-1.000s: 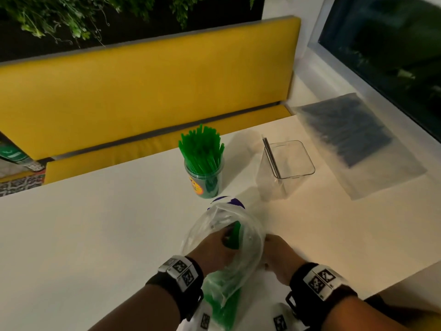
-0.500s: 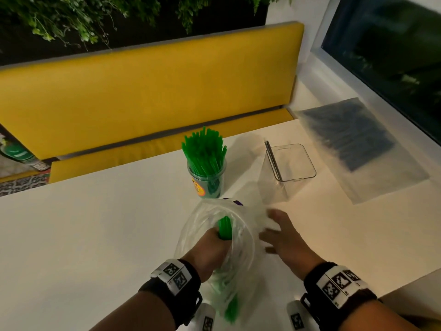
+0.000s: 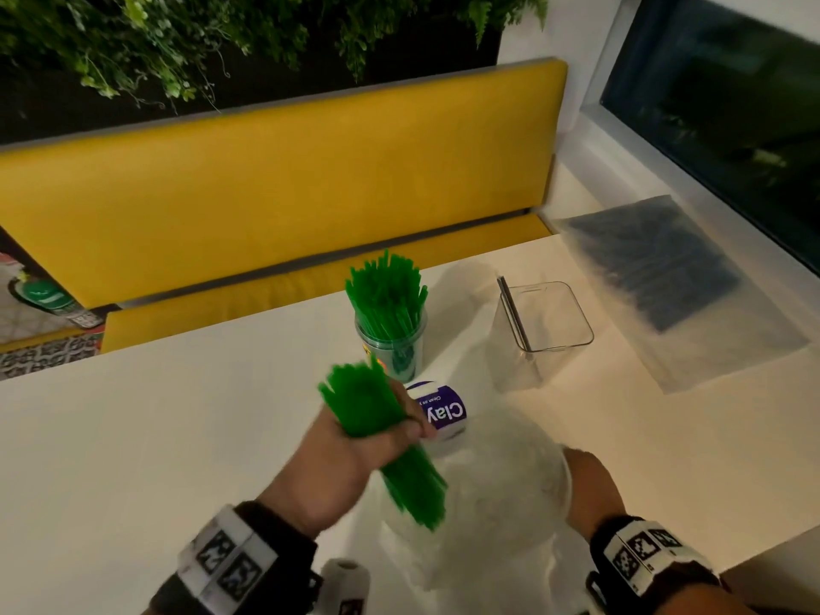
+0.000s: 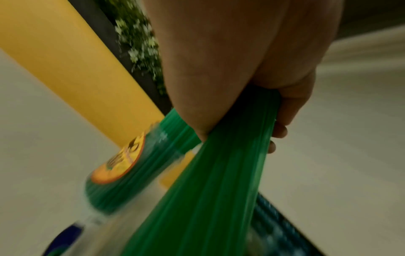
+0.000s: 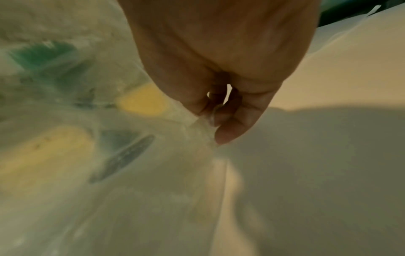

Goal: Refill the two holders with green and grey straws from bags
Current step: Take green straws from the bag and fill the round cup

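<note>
two holders (image 3: 390,344), two bags (image 3: 483,494), two hands (image 3: 350,454)

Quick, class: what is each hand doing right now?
Left hand: grips a bundle of green straws.
Right hand: pinches the clear plastic bag.

Dim, warm light — both wrist views motion-blurred, head view bowed at edges.

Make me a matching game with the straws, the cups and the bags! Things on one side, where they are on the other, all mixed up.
Things:
1. bundle of green straws
2. clear bag
3. square clear holder
4. bag of grey straws

Places or states:
A. lying flat by the window
B. gripped in the left hand
C. pinched by the right hand
D. standing nearly empty

Pairs: 1-B, 2-C, 3-D, 4-A
</note>
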